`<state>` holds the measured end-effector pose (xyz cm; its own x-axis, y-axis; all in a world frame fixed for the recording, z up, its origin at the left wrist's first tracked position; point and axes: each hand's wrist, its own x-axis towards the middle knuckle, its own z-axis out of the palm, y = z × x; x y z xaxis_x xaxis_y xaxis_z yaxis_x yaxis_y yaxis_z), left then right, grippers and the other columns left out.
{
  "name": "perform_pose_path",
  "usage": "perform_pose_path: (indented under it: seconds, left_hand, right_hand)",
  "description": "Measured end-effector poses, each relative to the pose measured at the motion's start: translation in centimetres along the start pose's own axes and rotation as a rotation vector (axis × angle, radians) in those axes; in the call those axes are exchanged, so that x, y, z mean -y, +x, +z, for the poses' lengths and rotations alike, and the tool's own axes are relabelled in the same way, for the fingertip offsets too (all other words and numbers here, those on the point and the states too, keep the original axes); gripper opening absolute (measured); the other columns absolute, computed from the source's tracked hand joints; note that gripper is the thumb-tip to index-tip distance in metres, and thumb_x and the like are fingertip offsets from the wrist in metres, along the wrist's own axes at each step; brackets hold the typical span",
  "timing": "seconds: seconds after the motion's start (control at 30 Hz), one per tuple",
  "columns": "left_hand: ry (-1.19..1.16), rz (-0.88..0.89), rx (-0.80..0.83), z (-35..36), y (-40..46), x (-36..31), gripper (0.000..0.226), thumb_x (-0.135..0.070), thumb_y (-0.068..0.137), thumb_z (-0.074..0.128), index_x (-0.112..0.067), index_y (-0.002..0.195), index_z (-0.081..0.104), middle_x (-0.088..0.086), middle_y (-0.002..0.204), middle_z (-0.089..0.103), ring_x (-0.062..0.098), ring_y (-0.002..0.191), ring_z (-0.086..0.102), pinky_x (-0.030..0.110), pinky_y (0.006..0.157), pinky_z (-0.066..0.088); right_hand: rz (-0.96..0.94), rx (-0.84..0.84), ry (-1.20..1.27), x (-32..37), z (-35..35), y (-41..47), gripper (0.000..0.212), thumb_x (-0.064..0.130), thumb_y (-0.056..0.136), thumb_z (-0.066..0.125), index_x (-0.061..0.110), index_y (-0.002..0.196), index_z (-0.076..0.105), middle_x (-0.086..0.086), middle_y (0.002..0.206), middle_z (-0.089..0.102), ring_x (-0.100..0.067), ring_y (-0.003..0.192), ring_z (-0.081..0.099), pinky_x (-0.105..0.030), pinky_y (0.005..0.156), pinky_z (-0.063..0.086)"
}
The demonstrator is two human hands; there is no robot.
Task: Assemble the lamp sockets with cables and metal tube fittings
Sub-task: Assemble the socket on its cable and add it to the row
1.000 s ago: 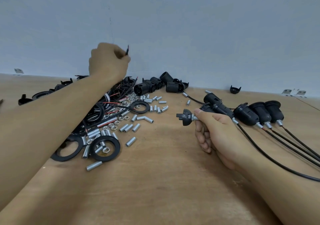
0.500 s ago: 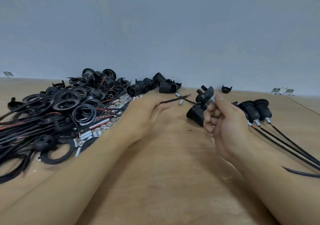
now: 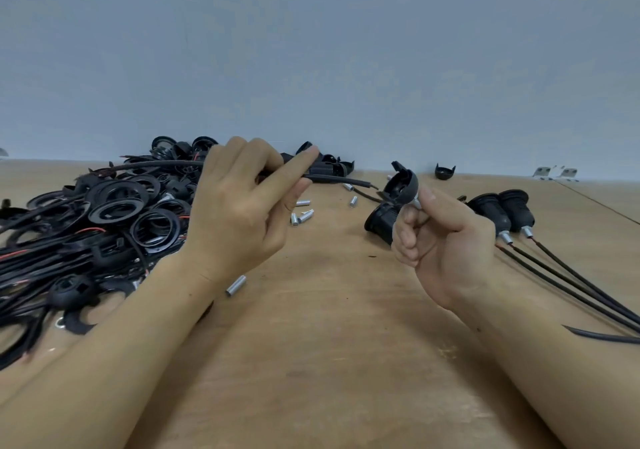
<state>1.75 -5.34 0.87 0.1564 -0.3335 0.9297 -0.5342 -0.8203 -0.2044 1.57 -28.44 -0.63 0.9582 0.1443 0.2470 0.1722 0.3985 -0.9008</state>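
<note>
My left hand point(image 3: 242, 206) pinches a black cable point(image 3: 341, 181) between thumb and forefinger, its free end pointing right. My right hand point(image 3: 440, 240) holds up a black socket cap point(image 3: 403, 185) with a short metal tube fitting under it, pinched in the fingertips. The cable's tip lies a short way left of the cap. A black socket body point(image 3: 379, 221) lies on the wooden table point(image 3: 329, 344) just behind my right fingers.
A heap of black rings, caps and cables point(image 3: 104, 220) covers the left side. Loose metal tubes point(image 3: 301, 216) lie scattered mid-table, one point(image 3: 236, 286) by my left wrist. Assembled sockets with cables point(image 3: 502, 213) lie at the right. A lone cap point(image 3: 445, 171) sits by the wall.
My left hand came back from the heap with the cable and raised it toward the cap. My right hand lifted the cap with its tube off the table and tilted it.
</note>
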Motion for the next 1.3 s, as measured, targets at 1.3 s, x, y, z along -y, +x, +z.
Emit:
perform_pose_path:
  seconds: [1.3]
  left_hand:
    - [-0.477,-0.259,0.569,-0.4,-0.8,-2.3,0.055,-0.012,0.091,0.049,-0.016,0.145,0.042,0.001,0.108,0.067,0.004,0.092,0.047,0.011,0.085,0.036]
  right_hand:
    - [-0.369,0.153,-0.822,-0.4,0.5,-0.9,0.012,0.032,0.086,0.068,0.041,0.091,0.073,0.002,0.074,0.070,-0.018,0.069,0.066,-0.039,0.071,0.057]
